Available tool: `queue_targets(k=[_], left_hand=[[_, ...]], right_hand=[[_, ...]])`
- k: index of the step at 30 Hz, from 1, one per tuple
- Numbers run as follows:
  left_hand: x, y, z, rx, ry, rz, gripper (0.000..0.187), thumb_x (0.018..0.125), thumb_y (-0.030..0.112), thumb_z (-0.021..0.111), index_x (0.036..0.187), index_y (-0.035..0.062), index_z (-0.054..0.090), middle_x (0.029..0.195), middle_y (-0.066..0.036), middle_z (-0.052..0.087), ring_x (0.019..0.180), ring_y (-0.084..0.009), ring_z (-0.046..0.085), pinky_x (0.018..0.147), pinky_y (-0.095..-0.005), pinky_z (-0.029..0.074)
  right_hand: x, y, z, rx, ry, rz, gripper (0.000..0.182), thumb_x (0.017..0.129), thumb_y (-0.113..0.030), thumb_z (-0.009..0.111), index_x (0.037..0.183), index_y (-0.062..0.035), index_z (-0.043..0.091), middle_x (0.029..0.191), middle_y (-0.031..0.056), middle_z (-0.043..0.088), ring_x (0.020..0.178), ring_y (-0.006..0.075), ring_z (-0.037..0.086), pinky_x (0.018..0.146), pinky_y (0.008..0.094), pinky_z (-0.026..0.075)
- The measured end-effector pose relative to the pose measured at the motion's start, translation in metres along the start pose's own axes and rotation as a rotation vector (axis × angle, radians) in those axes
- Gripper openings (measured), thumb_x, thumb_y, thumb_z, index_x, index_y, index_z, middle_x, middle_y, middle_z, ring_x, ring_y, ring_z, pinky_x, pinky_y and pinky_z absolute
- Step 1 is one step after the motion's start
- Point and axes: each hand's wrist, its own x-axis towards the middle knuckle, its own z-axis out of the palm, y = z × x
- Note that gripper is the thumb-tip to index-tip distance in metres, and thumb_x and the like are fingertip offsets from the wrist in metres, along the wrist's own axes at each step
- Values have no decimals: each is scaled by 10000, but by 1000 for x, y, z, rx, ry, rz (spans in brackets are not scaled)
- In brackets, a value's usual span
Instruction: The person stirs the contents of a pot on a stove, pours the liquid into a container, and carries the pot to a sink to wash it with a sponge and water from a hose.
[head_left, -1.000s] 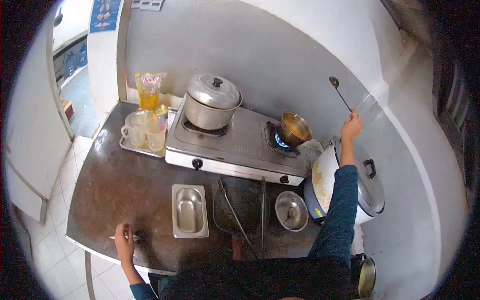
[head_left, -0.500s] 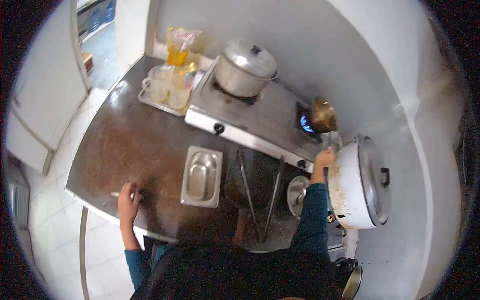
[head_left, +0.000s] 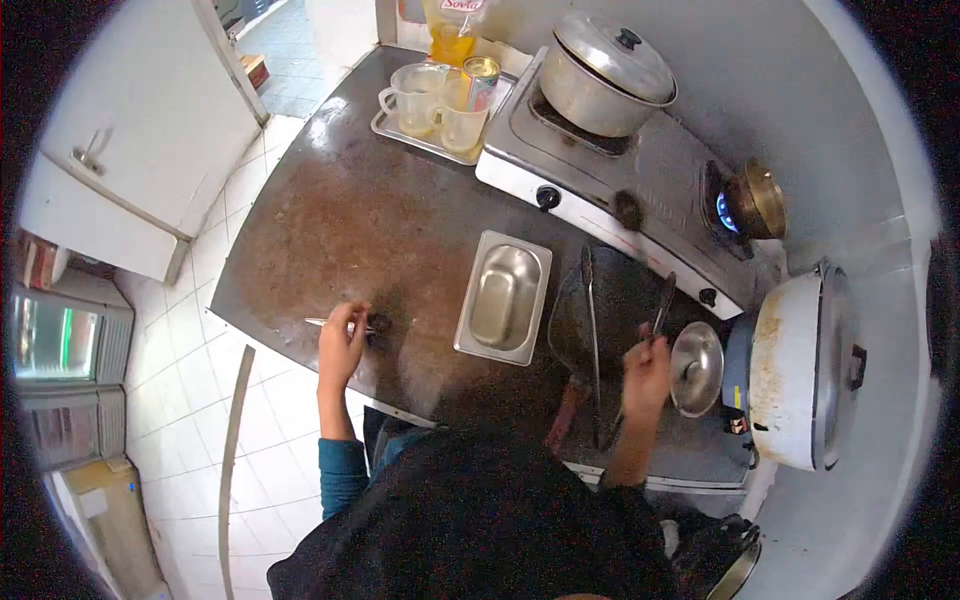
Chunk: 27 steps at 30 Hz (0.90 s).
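Observation:
My left hand [head_left: 343, 340] is closed around a thin utensil with a pale metallic handle [head_left: 316, 321], low over the counter; its dark end shows past my fingers, and I cannot make out its kind. Long metal tongs [head_left: 592, 330] lie spread across a dark pan [head_left: 565, 325]. At the tongs' right arm, my right hand [head_left: 648, 375] has its fingers curled in. Between my hands stands an oblong steel container [head_left: 503, 300] with nothing in it. A small metal bowl [head_left: 697, 370] sits just right of my right hand.
On the stove [head_left: 670, 180], a brass-coloured small pan [head_left: 765, 200] stands by a lit blue flame [head_left: 726, 212]. A lidded pot [head_left: 600, 90] occupies the left burner. A large white pot [head_left: 790, 370] stands right. Measuring jugs [head_left: 415, 100] fill a tray [head_left: 383, 127] behind.
My right hand has left the small pan's handle and come back towards me to the tongs. My left hand keeps its utensil. The view has shifted, so the counter appears further right and higher.

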Motion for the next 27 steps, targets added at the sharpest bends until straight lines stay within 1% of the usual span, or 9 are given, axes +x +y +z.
queue_targets(k=[9,10,14,15,16,18,20,25,27], left_hand=[[14,31,8,-41,-138,65,99,752,41,489,832,5,536,784,-125,544,709,-225,540,636,-288,413],[16,32,11,-99,-181,46,100,752,34,485,833,5,537,779,-121,542,705,-222,537,632,-285,414],[23,32,21,-192,-239,25,99,760,51,486,833,9,538,780,-121,541,696,-236,538,619,-290,418],[26,33,20,-166,-231,61,100,763,56,484,832,9,539,778,-125,539,695,-238,538,619,-291,418],[28,37,20,-141,-222,97,101,766,61,483,832,9,540,777,-129,537,693,-240,538,620,-292,419],[33,36,21,-126,-246,88,111,776,78,479,838,9,539,775,-138,534,698,-242,540,625,-295,419],[38,44,19,-85,-240,167,117,779,82,476,846,8,537,778,-136,536,704,-243,541,622,-295,420],[45,57,19,-97,-361,237,179,709,77,555,877,21,531,831,-119,537,726,-252,537,629,-304,429],[41,75,18,-28,-463,230,374,592,97,646,944,71,522,1030,-117,457,935,-279,441,778,-377,370]], right_hand=[[-91,73,22,-219,-177,339,349,852,-231,398,1057,46,453,702,33,505,572,91,391,546,225,338],[-93,75,17,-325,-219,434,430,864,-284,342,1162,26,352,887,98,507,716,138,453,643,270,373],[-89,47,9,-825,-440,97,486,859,-257,359,1256,-37,186,1124,131,398,878,184,446,781,280,364],[-88,37,2,-834,-454,-95,458,834,-186,421,1234,-55,240,1127,114,408,899,185,447,790,297,361],[-92,9,17,-855,-300,66,388,778,-111,491,1138,-47,361,1055,119,463,881,218,465,782,311,363],[-99,-15,-8,-1340,-495,-122,320,793,-158,462,1085,-29,439,983,111,495,862,211,487,784,312,367],[-121,-27,-31,-1688,-808,-207,313,703,-86,540,1005,-25,483,889,147,510,853,297,477,765,379,372],[-213,59,-96,-1194,-617,436,326,771,-172,439,1069,-41,439,1032,141,431,952,261,415,825,371,319],[-237,128,-109,-945,-544,579,351,768,-187,436,1086,-39,418,1063,142,398,983,258,377,842,375,288]])
